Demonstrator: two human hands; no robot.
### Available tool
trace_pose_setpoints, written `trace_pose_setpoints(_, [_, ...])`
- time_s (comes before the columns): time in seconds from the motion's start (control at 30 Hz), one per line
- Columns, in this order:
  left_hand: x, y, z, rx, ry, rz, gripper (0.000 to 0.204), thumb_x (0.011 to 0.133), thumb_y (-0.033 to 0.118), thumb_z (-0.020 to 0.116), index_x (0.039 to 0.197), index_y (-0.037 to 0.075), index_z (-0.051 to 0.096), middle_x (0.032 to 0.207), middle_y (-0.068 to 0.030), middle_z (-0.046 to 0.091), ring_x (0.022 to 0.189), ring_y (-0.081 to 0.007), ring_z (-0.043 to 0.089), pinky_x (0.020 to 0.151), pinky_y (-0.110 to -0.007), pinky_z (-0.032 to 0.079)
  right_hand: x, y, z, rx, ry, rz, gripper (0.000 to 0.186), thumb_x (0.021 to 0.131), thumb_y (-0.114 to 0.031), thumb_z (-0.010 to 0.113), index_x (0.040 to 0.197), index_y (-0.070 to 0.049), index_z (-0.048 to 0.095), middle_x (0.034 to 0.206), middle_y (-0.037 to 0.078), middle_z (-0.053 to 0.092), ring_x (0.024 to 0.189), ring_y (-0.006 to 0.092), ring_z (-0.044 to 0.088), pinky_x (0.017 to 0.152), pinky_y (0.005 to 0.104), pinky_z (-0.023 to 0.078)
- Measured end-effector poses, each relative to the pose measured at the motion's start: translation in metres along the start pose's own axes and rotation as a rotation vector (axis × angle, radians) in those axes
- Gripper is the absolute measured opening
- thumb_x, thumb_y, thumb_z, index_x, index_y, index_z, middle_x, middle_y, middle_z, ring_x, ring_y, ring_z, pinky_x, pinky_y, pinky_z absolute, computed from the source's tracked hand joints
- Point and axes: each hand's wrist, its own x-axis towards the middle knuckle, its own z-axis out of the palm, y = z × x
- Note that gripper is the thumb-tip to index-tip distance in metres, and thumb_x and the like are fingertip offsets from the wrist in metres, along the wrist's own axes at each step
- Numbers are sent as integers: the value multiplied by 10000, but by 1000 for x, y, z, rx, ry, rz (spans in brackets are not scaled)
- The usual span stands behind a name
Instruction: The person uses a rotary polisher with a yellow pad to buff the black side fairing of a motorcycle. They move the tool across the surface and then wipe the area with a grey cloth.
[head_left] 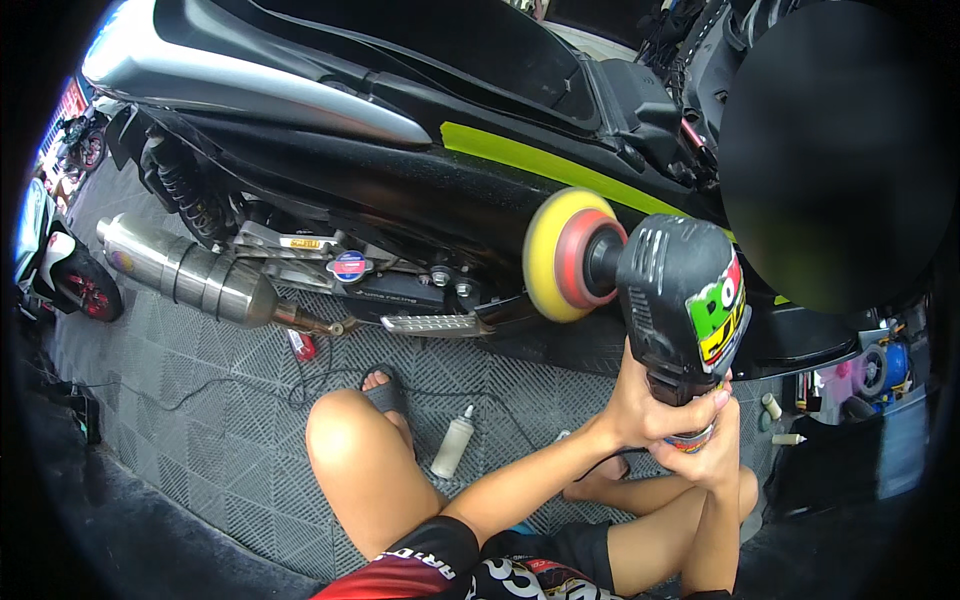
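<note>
My left hand [650, 405] and my right hand [705, 445] are both closed around the handle of a black polisher [670, 280] with bright stickers. Its yellow foam pad [548, 258], on a red backing plate, is at the black side panel [400, 200] of a scooter, below a strip of lime-green tape [540, 160]; I cannot tell whether it presses. The scooter's steel exhaust [190, 275] and metal footpeg [430, 325] sit lower and to the left. A dark blurred disc hides the upper right of the view.
A white bottle [453, 440] stands on grey grid floor tiles [220, 420] beside my bent legs, with black cables and a red object [302, 344] nearby. Another motorbike [70, 275] is at the far left. Small bottles [785, 438] and a blue round item [880, 375] lie to the right.
</note>
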Motion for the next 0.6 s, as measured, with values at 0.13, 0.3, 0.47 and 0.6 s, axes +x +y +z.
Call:
trace_pose_setpoints(0.13, [5,13,-13,-7,-112,-31,373,768,-20,741,1121,-48,625,987,-112,697,884,-169,687,810,-327,570,8,-27,21,35,244,101,436,601,-162,865,969,-3,694,897,91,753,825,201,754,778,329,587])
trace_pose_setpoints(0.3, [-14,20,-17,-68,-112,-24,421,778,-33,726,1182,-47,608,1029,-119,688,952,-193,684,872,-349,570,-14,1,17,-402,202,-100,780,538,-294,940,1150,37,587,1056,163,683,936,253,715,818,349,562])
trace_pose_setpoints(0.47, [-4,17,-3,173,-5,-223,512,771,128,843,1192,-27,596,1024,-77,653,972,-156,615,869,-331,515,-51,13,35,-407,402,251,790,703,-523,808,1210,33,569,903,170,720,860,297,730,758,401,546])
trace_pose_setpoints(0.6, [-1,8,-8,187,-57,-278,547,756,193,865,1184,-19,600,1015,-58,649,945,-157,596,879,-342,491,-53,4,50,-305,450,323,752,751,-535,782,1161,62,578,854,165,714,785,292,713,728,405,537])
